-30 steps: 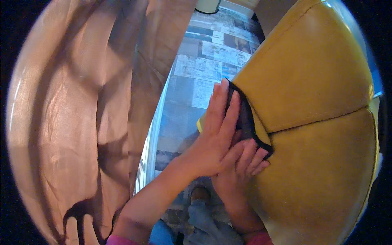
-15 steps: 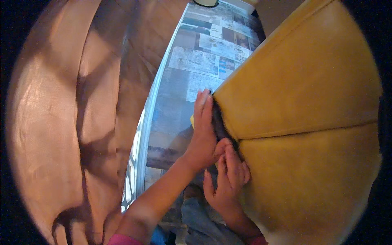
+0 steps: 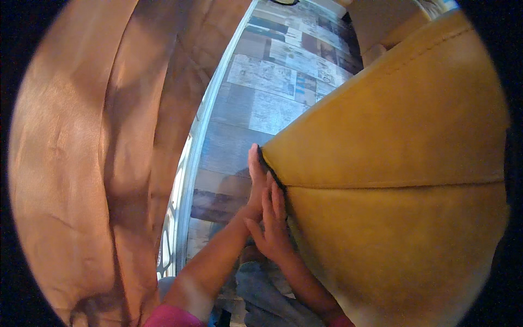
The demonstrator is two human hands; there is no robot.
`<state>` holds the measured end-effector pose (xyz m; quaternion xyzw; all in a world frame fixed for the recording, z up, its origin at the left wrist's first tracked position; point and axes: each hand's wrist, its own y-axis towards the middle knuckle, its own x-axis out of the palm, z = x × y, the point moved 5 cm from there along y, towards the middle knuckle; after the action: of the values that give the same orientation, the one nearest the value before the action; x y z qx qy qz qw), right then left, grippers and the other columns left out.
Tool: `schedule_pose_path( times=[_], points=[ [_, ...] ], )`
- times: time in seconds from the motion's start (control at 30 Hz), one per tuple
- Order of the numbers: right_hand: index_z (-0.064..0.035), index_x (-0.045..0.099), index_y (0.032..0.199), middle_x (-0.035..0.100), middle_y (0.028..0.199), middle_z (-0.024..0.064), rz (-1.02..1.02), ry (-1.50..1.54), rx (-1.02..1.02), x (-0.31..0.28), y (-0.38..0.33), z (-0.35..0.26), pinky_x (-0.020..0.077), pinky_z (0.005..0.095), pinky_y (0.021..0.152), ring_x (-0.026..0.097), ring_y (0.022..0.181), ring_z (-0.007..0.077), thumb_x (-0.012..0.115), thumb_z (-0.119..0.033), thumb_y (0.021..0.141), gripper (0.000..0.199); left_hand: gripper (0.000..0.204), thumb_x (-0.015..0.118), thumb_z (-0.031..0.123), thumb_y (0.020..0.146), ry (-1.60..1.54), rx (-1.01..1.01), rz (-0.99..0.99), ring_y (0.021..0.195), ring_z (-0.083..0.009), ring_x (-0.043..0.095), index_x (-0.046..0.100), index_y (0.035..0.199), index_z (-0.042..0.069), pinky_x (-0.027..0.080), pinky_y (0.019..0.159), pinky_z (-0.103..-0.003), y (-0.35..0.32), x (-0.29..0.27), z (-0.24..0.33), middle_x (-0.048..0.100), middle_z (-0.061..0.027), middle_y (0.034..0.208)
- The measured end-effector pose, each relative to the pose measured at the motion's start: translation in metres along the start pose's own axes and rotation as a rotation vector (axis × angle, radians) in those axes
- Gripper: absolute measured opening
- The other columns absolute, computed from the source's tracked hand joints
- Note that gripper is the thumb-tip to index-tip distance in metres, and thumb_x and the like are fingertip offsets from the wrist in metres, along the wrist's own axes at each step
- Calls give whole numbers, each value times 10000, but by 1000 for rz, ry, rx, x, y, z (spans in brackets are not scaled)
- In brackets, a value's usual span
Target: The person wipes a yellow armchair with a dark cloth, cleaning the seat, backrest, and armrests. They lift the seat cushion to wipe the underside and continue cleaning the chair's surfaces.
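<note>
On the right is a large yellow upholstered piece (image 3: pixel 381 141), leather-like, with a stitched seam running across it. A dark strip (image 3: pixel 269 167) shows along its left edge. My left hand (image 3: pixel 257 188) lies flat along that edge, fingers stretched out and partly hidden behind it. Closer to me, my right hand (image 3: pixel 273 226) has its fingers extended, their tips at the edge beside the left hand, and its thumb apart. I see nothing held in either hand.
Brown folded fabric (image 3: pixel 71 141) hangs along the left side. Below lies a patchwork-patterned floor (image 3: pixel 223 114), bordered by a white strip (image 3: pixel 204 109) and a cut-out white panel (image 3: pixel 171 223). A brown box-like object (image 3: pixel 384 22) stands at the upper right.
The yellow piece fills more of the view on the left, its corner now lower left. Both hands appear further left and lower. Less of the dark strip shows, and a small yellow bit beside my left hand is gone.
</note>
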<state>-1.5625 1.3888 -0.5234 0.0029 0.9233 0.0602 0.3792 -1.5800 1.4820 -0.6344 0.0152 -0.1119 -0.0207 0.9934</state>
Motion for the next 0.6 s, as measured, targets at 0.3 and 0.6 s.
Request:
schedule_pose_path(
  times=[0.3,0.6],
  points=[
    [15,361,1478,206,1566,293,203,-48,-227,-22,-19,-5,138,599,1154,210,1435,482,443,-401,984,651,747,484,515,944,194,410,138,1441,-418,259,337,1477,12,197,1169,-501,19,26,78,345,-223,1515],
    [21,349,1482,105,1604,268,-37,36,-89,14,6,9,72,541,1190,98,1469,485,399,-347,979,624,595,550,378,958,-440,-681,341,1347,-305,393,419,1419,25,308,1118,-402,-12,-1,-58,440,-154,1444]
  ],
)
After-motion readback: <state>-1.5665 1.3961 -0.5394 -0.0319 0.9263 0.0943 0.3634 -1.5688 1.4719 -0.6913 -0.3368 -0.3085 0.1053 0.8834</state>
